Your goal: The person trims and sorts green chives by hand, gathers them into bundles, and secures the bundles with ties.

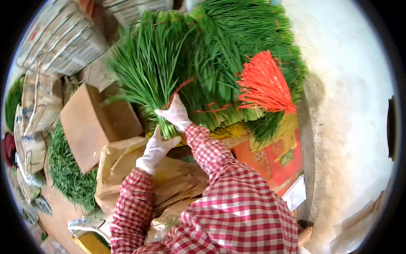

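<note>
A bunch of garlic chives (148,70) stands fanned out, leaf tips away from me and pale stem ends towards me. My right hand (175,114), in a white glove, is closed around its lower stems. A red tie strip (182,88) sticks up beside that hand's fingers; whether they pinch it I cannot tell. My left hand (155,151), also gloved, cups the stem ends from below, thumb and forefinger on either side. Behind and to the right lie tied chive bundles (220,63) in rows, with a sheaf of red tie strips (266,82) on top.
At left stand an open cardboard box (86,127), a heap of leafy greens (69,169) and wire-handled baskets (63,42). Brown paper (122,169) lies under my left forearm. Red printed cardboard (270,163) is at right, beside a pale wall (351,106).
</note>
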`<state>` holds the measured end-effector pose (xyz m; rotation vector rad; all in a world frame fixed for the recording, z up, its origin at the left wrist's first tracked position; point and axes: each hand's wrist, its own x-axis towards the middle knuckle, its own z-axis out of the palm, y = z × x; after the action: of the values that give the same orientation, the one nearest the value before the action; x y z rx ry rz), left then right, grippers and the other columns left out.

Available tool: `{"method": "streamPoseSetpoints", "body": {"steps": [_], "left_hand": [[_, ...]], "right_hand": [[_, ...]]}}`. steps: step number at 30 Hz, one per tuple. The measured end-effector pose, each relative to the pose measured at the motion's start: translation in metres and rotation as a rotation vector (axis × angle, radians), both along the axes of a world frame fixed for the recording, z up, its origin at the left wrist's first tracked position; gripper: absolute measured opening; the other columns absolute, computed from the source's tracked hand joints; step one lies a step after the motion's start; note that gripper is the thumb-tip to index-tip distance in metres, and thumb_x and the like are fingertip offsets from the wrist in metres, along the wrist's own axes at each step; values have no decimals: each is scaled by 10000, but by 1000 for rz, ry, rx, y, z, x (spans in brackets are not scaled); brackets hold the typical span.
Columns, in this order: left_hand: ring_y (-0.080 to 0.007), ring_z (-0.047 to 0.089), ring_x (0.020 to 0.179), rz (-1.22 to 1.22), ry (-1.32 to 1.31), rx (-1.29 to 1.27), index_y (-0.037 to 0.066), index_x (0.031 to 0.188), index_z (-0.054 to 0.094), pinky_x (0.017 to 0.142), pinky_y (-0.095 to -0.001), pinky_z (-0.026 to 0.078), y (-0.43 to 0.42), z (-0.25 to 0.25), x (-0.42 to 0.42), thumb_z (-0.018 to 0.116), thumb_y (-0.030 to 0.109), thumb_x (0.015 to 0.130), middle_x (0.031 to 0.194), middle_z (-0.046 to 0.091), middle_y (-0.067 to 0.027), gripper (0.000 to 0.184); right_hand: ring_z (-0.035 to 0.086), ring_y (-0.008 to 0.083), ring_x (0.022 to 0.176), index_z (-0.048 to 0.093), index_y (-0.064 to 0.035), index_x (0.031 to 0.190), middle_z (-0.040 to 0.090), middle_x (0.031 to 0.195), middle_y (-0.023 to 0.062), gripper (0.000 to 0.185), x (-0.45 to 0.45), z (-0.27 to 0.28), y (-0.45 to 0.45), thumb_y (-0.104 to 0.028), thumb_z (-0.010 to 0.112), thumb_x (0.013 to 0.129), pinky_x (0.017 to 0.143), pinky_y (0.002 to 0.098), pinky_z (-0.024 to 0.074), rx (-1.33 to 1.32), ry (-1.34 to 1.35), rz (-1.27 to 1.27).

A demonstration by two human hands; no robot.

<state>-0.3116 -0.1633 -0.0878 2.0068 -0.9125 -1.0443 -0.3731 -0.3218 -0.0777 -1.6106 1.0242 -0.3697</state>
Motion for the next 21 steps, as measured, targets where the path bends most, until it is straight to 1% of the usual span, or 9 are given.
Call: {"method": "streamPoseSetpoints", "body": {"steps": [1,2,5,8,11,14,17,19,21], "left_hand": [[-238,567,1030,117,498,230,-51,1419,134,914,-290,425,-21,75,-13,727,250,783,1147,578,-226,920],[-212,570,1016,113,454,246,-44,1405,213,892,-291,433,-23,77,-11,714,256,798,1099,603,-190,843],[-129,557,845,340,530,-9,-40,1365,320,785,-264,452,2,78,5,693,226,814,890,591,-63,716],[-94,532,788,390,262,129,-40,1309,406,699,-221,442,12,83,26,650,192,837,902,579,-31,579],[-85,522,775,512,321,37,-40,1296,420,680,-217,434,25,72,21,645,184,840,928,587,-32,556],[-107,548,850,329,232,86,-41,1283,433,749,-235,451,40,77,24,626,178,852,1019,599,-62,521],[-146,548,967,305,273,37,27,1234,524,816,-253,433,41,133,28,592,266,884,1109,585,-99,429],[-142,579,959,420,118,-52,25,1209,554,825,-271,445,55,178,44,625,331,849,1015,622,-82,478],[-149,592,956,492,-54,-114,32,1256,522,818,-275,450,82,203,76,563,385,881,1047,635,-86,517]], "right_hand": [[518,317,1115,357,37,1274,505,1219,213,825,-16,-57,-6,-297,798,662,973,365,406,-37,74,-17],[526,320,1108,345,45,1298,496,1237,218,873,-22,-115,-3,-330,804,656,979,363,400,-86,480,-105],[523,328,1117,293,70,1330,487,1247,228,881,-22,-89,-12,-363,756,719,974,365,410,184,498,10],[569,303,1038,298,58,1322,501,1199,213,867,-23,-86,-5,-416,730,737,889,350,477,39,590,34],[582,286,1016,296,42,1331,507,1171,212,892,-24,-99,-1,-478,707,735,850,343,498,-48,655,56],[585,311,984,411,47,1224,545,1138,213,751,-26,-109,-11,-490,663,762,849,362,476,26,570,101],[617,273,817,565,-23,917,595,794,145,368,-87,-75,-26,-376,593,820,750,423,489,-243,453,177],[605,276,696,562,-45,828,583,723,100,271,-144,-19,-39,-310,519,865,635,425,485,-353,463,134],[605,246,669,556,-55,838,583,715,89,256,-210,-26,-63,-298,497,897,530,386,479,-925,683,240]]}}
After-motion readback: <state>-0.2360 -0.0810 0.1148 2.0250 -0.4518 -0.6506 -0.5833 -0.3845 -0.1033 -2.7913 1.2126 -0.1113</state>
